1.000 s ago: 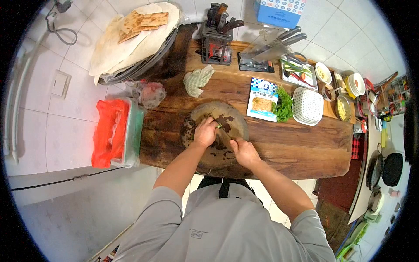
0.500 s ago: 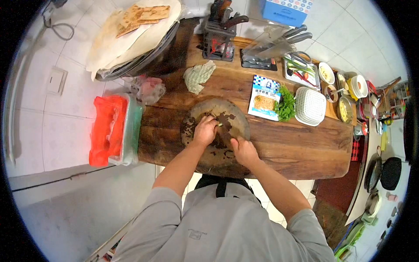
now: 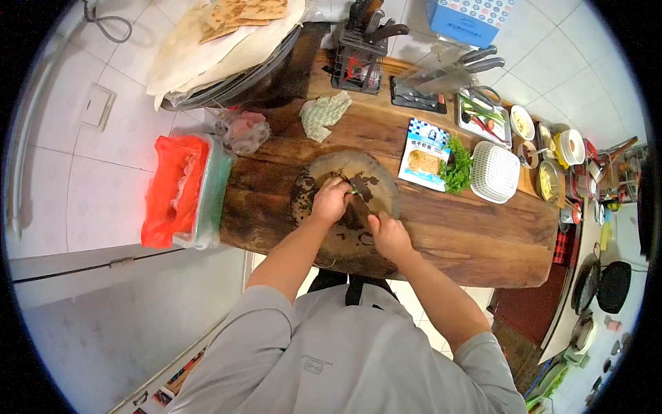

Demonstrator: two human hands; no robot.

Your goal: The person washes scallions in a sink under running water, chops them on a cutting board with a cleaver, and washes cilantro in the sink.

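The knife (image 3: 362, 205) is positioned over the round chopping board (image 3: 383, 181), its long axis oblique: the handle end lies in the right hand (image 3: 391, 239), nearer the person, and the blade points forward and to the left. The right hand is closed around the handle. The left hand (image 3: 332, 200), fingers curled, grips a small green piece (image 3: 354, 192) beside the blade. Beyond the board lies a crumpled cloth (image 3: 323, 116); to its right, a printed packet (image 3: 425, 154) adjoins leafy greens (image 3: 456, 165).

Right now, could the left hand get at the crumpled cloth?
Probably yes: between the left hand and cloth lie only chopping block and tabletop, though that hand seems to pinch something green.
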